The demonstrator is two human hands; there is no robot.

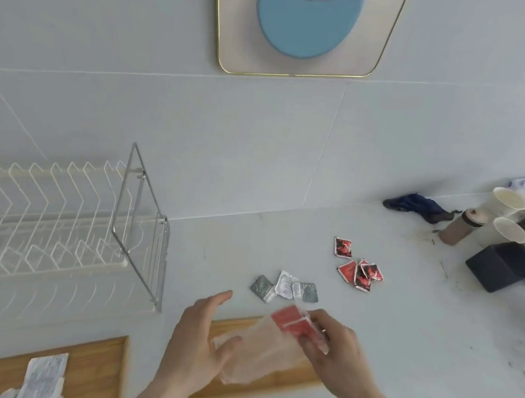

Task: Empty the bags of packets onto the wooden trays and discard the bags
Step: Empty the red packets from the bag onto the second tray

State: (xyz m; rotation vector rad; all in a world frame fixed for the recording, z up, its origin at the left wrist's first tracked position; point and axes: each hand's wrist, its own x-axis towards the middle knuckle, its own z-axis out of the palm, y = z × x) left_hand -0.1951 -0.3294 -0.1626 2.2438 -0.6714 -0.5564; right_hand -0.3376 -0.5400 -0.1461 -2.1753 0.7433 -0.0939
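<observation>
**Bag held over the middle tray, red packets at its far end**

- Right hand [332, 343] pinched on the upper end of a clear plastic bag [259, 350]; red packets [293, 323] bunched inside, right at the fingers. Blurred, so I cannot tell whether that end is the mouth or the bottom.
- Left hand [201, 333] spread wide, fingers loose, palm toward the bag's near-left side. Thumb seems to touch the film; no real grip seen.
- Bag's long axis runs from the right hand, at the far right, down toward the left hand, near and left. It hangs over the wooden tray [264, 391], which shows below and behind it.
- Second wooden tray [95, 366] lower left, white packets [44, 374] already on it.
- Loose on the counter [420, 334] beyond the hands: a cluster of grey and white packets [285, 287], and further right a group of red and black packets [358, 267]. Neither lies on a tray.
- Dish rack [52, 226] to the left, well apart.

Judgement: the emptying turns on which end is open. The packets sit by the right hand, so that hand is the nearer one to tip or shake them out, with the left steadying the low end over the tray.
</observation>
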